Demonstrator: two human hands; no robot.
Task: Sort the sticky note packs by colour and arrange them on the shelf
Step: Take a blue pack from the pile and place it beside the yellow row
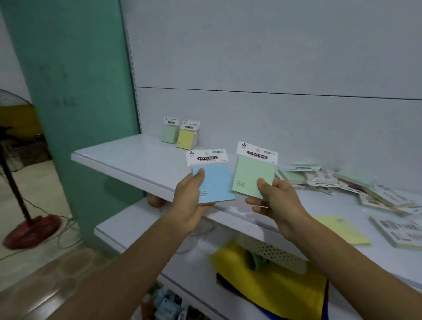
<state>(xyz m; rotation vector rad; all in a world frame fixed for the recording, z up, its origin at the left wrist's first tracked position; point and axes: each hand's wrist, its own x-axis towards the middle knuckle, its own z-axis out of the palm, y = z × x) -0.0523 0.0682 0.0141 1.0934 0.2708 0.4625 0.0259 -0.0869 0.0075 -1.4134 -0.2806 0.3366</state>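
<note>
**Two packs in hand, two colour places begun**

Head view. The left hand (189, 201) pinches a pale blue square sticky note pack with a white printed header card (218, 184) near its lower left corner, thumb on the face and fingers behind. The right hand (280, 200) pinches a pale green square sticky note pack with a like white header (252, 174) near its lower right corner, in the same manner. Both packs are held upright, side by side and apart, above the front edge of the white laminate shelf (134, 155), touching nothing on it.

At the back left of the shelf, against the rear panel, a green standing pack (169, 132) and a yellow standing pack (188, 136) stand just beside each other. Whether each is one pack or a short stack cannot be told. To the right lies an unsorted heap of packs (344, 183), overlapping, several face down. Nearer the front, a flat yellow pack (342, 228) and a face-down pack (407, 236) lie apart from the heap.

Judged from this layout, sorting is at an early stage. Two colour places are begun, no blue place exists, and most packs are not yet sorted. The green pack in hand would belong with the green standing pack; the blue one calls for a new place.
</note>
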